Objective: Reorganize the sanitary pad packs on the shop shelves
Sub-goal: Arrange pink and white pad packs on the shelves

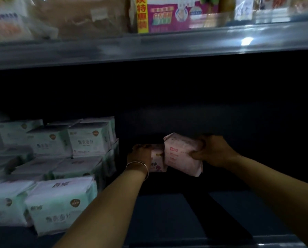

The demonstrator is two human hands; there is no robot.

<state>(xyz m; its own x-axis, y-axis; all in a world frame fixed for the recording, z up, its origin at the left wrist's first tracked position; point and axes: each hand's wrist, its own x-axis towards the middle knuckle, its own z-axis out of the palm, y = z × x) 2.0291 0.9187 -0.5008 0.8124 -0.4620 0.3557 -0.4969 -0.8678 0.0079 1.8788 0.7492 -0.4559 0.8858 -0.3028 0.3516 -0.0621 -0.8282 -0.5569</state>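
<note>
- While both arms reach deep into dark lower shelf [167,212]: right hand [213,151] grasping pale pink plastic pad pack [181,153] by its right end, thumb under, fingers curled over top.
- Pack tilted, held mid-shelf toward far side; whether off the shelf floor, cannot tell.
- Left hand [139,153], thin metal bangle [140,164] at wrist, gripping smaller pink-and-white pad pack [157,159], just left of first pack, edges touching or overlapping.
- Stacked mint-green and white pad packs [60,158] filling left side of same shelf, near to far.
- Upper metal shelf edge [167,43] overhead; magenta-and-yellow printed pack [167,13] above, blurred.
</note>
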